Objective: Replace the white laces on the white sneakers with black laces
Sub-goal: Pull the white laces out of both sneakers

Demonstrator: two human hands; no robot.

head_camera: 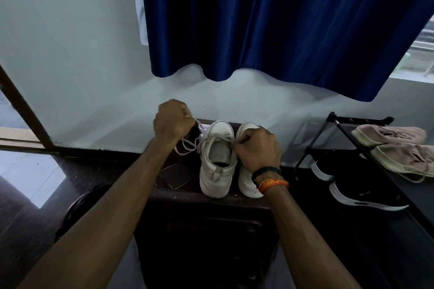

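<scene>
White sneakers, two, stand side by side on a dark wooden counter [206, 198], toes pointing to the far wall, heels near. The left sneaker [217, 159] is fully in view; the right sneaker [246, 185] is partly covered by the right hand.

Left hand [172, 121]: raised above and to the left of the left sneaker, fingers clenched round a strand of the white lace [187, 145]. The lace runs from that fist down to the far eyelets of the left sneaker, with slack loops hanging between hand and shoe at the shoe's left side.

Right hand [257, 149]: sits on the right sneaker, against the right edge of the left sneaker's opening. Fingers curled, tips pinching at the lace where it crosses the left shoe's tongue; exact grip point is hidden by the knuckles. A black band [265, 171] and an orange thread bracelet [273, 184] are on this wrist.

A dark item lies just behind the left hand on the counter; cannot tell what it is.

Right of the counter: a black shoe rack [338, 124] carrying a pair of beige sneakers [394, 145] on top and black sneakers with white soles [359, 192] lower down. A blue curtain [281, 19] hangs on the far wall.
</scene>
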